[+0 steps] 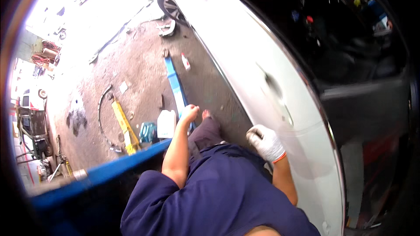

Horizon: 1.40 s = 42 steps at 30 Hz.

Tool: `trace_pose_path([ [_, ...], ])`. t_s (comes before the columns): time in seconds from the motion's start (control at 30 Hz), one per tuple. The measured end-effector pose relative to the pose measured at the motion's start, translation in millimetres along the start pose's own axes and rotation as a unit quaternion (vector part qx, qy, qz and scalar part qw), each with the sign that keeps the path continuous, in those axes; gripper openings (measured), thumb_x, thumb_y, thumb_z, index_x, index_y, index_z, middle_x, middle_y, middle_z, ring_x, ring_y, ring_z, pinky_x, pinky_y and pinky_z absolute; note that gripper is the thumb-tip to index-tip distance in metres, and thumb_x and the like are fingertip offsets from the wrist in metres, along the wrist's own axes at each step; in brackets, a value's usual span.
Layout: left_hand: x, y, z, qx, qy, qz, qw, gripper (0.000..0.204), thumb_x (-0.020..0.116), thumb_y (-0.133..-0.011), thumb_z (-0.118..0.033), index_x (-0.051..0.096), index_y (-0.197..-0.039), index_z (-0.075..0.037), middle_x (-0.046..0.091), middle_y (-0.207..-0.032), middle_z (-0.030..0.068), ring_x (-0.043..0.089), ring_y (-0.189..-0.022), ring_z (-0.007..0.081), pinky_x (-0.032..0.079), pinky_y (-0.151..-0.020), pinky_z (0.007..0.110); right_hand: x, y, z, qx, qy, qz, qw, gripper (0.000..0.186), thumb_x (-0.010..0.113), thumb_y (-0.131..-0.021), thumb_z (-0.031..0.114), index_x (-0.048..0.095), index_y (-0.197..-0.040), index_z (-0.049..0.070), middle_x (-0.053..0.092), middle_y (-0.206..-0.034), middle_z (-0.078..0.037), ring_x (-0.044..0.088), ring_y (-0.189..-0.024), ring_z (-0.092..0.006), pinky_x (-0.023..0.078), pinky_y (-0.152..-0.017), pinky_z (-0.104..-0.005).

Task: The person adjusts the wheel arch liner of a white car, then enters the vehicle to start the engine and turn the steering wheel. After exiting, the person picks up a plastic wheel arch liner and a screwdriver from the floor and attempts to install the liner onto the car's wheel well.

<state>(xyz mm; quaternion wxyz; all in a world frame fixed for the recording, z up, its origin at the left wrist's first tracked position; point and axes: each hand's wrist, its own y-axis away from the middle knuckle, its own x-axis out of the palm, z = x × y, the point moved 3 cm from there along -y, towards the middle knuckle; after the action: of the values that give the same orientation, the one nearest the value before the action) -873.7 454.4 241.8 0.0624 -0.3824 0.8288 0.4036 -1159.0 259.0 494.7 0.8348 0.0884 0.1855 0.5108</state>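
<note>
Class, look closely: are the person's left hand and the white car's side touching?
Apart. The head view shows a strip of dark floor between the left hand and the white car's side.

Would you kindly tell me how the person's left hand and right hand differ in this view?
The left hand is bare, while the right hand wears a whitish work glove with an orange cuff. The left hand appears near the blue bar, whereas the right hand is beside the white car door; whether it touches the door is unclear. Both hands look partly curled.
</note>
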Motion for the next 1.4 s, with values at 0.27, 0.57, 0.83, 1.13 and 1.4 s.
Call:
trace_pose_path([
  [0.27,-101,-70,-122,0.018,-0.134,0.234,0.963,0.035,0.062,-0.092,-0.035,0.066,-0.096,0.0,0.067,-0.08,0.0081,0.063,-0.065,0.0221,0.052,-0.06,0.037,71,-186,73,0.053,-0.108,0.033,0.992,0.018,0.062,-0.093,0.015,0.064,-0.095,-0.003,0.065,-0.077,-0.006,0.061,-0.068,-0.0106,0.052,-0.067,-0.0279],
  [0.57,-302,-172,-152,0.139,-0.406,0.156,0.89,0.041,0.063,-0.086,-0.039,0.068,-0.098,0.0,0.069,-0.098,0.0238,0.065,-0.096,0.0412,0.051,-0.083,0.049,197,-396,157,-0.207,0.193,0.161,0.946,0.021,0.062,-0.086,0.024,0.067,-0.089,0.004,0.068,-0.087,-0.019,0.066,-0.084,-0.0369,0.051,-0.075,-0.0458],
  [0.83,-529,-178,-22,-0.132,-0.152,-0.072,0.977,0.041,0.065,-0.088,-0.037,0.065,-0.095,0.004,0.066,-0.072,0.0132,0.069,-0.065,0.0221,0.052,-0.055,0.036,321,-555,246,-0.295,0.318,0.42,0.797,0.022,0.066,-0.082,0.027,0.068,-0.095,0.01,0.069,-0.091,-0.015,0.067,-0.089,-0.0351,0.052,-0.08,-0.044],
  [1.13,-530,-117,36,-0.069,0.293,-0.291,0.908,0.011,0.072,-0.085,-0.009,0.067,-0.09,-0.001,0.066,-0.077,0.0024,0.06,-0.071,0.0096,0.048,-0.067,0.026,413,-657,312,-0.261,0.447,0.394,0.759,0.024,0.066,-0.082,0.026,0.068,-0.101,0.012,0.065,-0.098,-0.013,0.066,-0.093,-0.0319,0.054,-0.08,-0.0422],
  [1.4,-701,-213,-42,0.217,-0.061,-0.118,0.967,0.04,0.06,-0.077,0.005,0.068,-0.111,-0.013,0.066,-0.104,0.01,0.067,-0.087,0.0312,0.054,-0.071,0.036,544,-759,336,-0.28,0.5,0.304,0.761,0.024,0.067,-0.078,0.023,0.068,-0.097,0.009,0.066,-0.092,-0.014,0.066,-0.087,-0.0322,0.054,-0.079,-0.0444],
])
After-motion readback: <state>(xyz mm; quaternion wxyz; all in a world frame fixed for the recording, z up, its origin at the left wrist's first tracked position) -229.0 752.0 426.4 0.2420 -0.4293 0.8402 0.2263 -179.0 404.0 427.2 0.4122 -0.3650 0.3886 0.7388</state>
